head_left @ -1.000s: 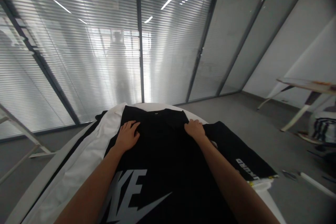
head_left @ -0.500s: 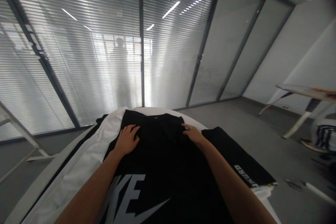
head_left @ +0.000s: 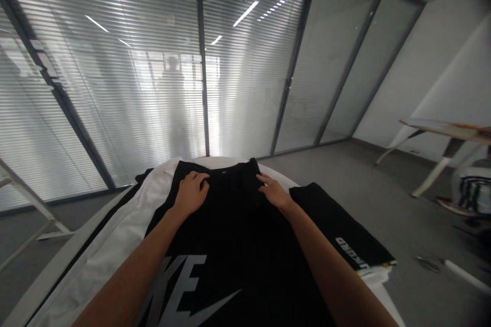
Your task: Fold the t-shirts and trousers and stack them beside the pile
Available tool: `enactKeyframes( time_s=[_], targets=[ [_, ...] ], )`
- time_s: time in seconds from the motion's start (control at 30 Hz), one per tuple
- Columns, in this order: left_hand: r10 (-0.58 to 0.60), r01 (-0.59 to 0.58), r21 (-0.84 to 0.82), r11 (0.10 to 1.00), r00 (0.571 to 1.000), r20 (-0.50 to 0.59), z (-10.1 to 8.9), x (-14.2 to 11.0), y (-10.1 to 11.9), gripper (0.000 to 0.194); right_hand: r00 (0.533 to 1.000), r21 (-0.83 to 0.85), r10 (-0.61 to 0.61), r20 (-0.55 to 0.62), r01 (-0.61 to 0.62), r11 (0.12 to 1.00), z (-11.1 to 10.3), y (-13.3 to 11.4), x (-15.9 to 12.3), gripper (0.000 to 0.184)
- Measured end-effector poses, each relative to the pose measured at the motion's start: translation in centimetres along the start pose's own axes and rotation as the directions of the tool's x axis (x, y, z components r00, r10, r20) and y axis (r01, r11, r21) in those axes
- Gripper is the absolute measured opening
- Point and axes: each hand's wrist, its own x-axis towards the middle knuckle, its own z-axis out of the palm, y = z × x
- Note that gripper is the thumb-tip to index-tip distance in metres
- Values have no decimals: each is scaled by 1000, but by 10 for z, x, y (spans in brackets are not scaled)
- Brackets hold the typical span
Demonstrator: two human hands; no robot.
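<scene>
A black T-shirt with large grey letters and a swoosh lies spread in front of me, its neckline at the far end. On the left side of the neckline rests my left hand, palm down, fingers bent and a little apart. My right hand touches the shirt's right shoulder edge, its fingers stretched out and the thumb apart. Beside that hand, a corner of black cloth stands up slightly. The lower part of the shirt runs out of view between my forearms.
White cloth lies along the left of the white table. At the right edge is a black garment with white lettering. Beyond stands a glass partition with blinds; another table is at the far right.
The shirt's right shoulder has shifted inward, its corner now raised. My left hand has moved slightly up and inward on the cloth; my right hand follows the shoulder edge. The view has shifted slightly.
</scene>
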Motion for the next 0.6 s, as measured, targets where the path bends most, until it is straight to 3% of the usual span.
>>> enactKeyframes(
  time_s=[0.07,0.2,0.3,0.5,0.6],
  targets=[
    [45,-24,-220,975,995,90,3,18,26,35,994,34,-102,29,101,994,2,-9,-2,66],
    [25,114,-475,873,961,276,26,48,68,45,940,74,-331,78,326,943,11,-19,-8,70],
    [34,143,-487,862,941,337,46,60,79,49,910,53,-397,118,393,918,18,-20,-10,70],
    [17,118,-380,917,943,334,63,67,74,39,885,41,-426,188,426,904,24,-27,-14,65],
    [-35,153,-360,920,949,312,66,66,71,31,912,-52,-358,199,374,926,19,-39,-23,54]
  ],
)
